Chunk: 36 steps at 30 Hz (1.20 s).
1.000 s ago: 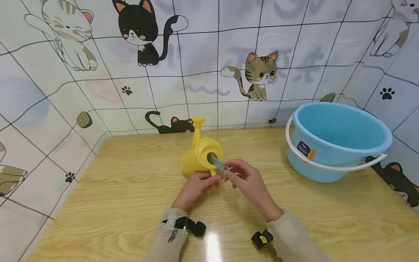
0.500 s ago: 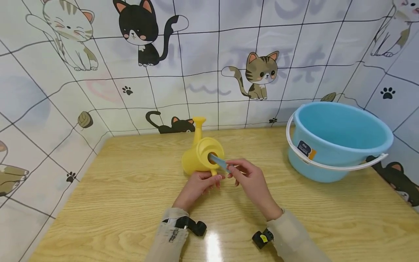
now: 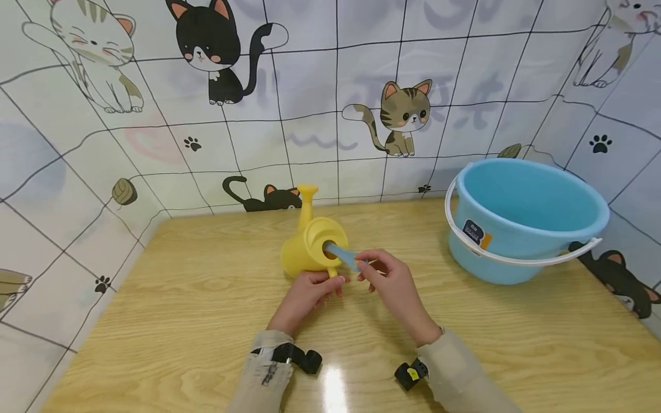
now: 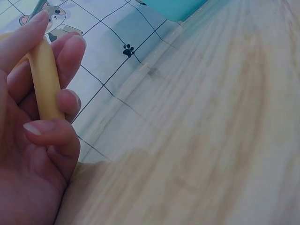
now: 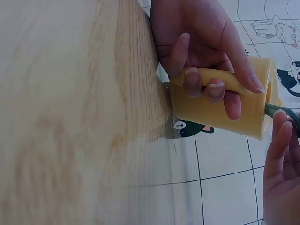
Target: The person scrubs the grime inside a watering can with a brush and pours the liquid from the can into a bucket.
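Yellow watering can [image 3: 304, 255] is located on the wooden table [image 3: 206, 304], near the middle of the scene, between the two hands and the far patterned cloth [image 3: 310, 140]. Its spout rises at the far side and ends in a wide yellow head, while the round opening is turned toward the right and near side. Whether its base rests fully on the table, I cannot tell.

The left hand [image 3: 308, 291] holds the can by its yellow handle [image 4: 47, 84], at the near side; the fingers are curled around this handle, and the thumb lies along it, toward the opening. The right hand [image 3: 386, 276], to the right of the can, pinches a light-blue piece [image 3: 341, 254] between the thumb and the fingers. One end of this piece is inside the opening, and the other end is at the fingertips; its exact kind is not clear to me.

On the right, well apart from the can, stands a light-blue bucket [image 3: 496, 261], with a dark label [image 3: 473, 232] on its wall and a white handle [image 3: 516, 262] lowered at the near side. Both sleeves are beige, and each wrist carries a small black camera.
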Each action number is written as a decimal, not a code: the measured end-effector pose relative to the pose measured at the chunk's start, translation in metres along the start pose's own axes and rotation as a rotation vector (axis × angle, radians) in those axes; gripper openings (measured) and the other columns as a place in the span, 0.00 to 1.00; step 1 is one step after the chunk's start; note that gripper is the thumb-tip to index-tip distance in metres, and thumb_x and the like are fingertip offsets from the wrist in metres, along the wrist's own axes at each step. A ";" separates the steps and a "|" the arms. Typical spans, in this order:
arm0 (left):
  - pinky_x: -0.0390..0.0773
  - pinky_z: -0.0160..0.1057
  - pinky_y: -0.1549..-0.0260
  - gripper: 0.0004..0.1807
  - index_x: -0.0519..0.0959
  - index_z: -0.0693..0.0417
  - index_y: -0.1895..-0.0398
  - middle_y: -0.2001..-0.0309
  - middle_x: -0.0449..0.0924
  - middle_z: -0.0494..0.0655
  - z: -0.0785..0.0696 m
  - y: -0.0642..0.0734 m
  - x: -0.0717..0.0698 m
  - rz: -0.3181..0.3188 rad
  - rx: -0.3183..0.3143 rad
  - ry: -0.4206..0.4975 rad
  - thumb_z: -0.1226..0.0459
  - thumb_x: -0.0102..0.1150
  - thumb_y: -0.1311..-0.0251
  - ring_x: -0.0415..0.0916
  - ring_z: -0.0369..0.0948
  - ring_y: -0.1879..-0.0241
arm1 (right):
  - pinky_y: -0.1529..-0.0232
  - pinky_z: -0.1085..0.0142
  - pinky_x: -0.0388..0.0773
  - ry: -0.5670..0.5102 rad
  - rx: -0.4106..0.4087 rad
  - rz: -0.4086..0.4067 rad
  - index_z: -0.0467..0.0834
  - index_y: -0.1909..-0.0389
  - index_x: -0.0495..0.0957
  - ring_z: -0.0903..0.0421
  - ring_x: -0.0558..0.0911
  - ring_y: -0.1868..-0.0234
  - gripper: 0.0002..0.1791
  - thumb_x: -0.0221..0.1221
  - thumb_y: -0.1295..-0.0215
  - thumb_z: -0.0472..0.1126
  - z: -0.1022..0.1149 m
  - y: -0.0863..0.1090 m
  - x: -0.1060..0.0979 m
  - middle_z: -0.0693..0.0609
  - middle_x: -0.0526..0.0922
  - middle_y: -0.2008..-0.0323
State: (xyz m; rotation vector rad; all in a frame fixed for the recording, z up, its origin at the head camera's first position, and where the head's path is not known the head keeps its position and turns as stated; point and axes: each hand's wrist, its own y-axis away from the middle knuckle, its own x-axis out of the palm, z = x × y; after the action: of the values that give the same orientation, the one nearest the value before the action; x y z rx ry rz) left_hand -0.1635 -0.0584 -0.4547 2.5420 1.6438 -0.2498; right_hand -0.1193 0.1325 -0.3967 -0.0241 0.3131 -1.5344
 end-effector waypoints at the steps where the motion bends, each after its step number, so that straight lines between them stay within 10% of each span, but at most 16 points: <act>1: 0.59 0.33 0.89 0.22 0.82 0.57 0.73 0.77 0.70 0.59 -0.001 0.000 -0.001 -0.004 -0.001 0.000 0.46 0.57 0.48 0.57 0.39 0.86 | 0.76 0.57 0.74 0.003 -0.009 0.002 0.49 0.59 0.77 0.54 0.77 0.72 0.12 0.57 0.41 0.49 -0.003 -0.001 0.001 0.45 0.78 0.69; 22: 0.60 0.34 0.85 0.21 0.80 0.68 0.70 0.73 0.75 0.58 -0.027 0.010 0.000 0.037 -0.014 0.038 0.54 0.56 0.43 0.58 0.44 0.82 | 0.78 0.64 0.73 -0.034 -0.041 -0.072 0.44 0.59 0.77 0.54 0.76 0.74 0.09 0.56 0.39 0.42 0.005 -0.001 -0.002 0.43 0.78 0.71; 36: 0.60 0.32 0.85 0.21 0.81 0.64 0.65 0.72 0.74 0.63 -0.033 0.012 0.000 0.043 -0.008 0.044 0.53 0.56 0.43 0.58 0.48 0.80 | 0.80 0.68 0.70 -0.097 -0.220 -0.051 0.34 0.58 0.73 0.56 0.76 0.73 0.10 0.54 0.39 0.33 0.032 0.010 -0.001 0.37 0.74 0.70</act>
State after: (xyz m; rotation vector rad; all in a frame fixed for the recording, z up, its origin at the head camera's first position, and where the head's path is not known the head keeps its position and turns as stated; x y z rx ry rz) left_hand -0.1493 -0.0574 -0.4223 2.5918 1.5996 -0.1851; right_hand -0.1023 0.1284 -0.3675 -0.2806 0.4049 -1.5375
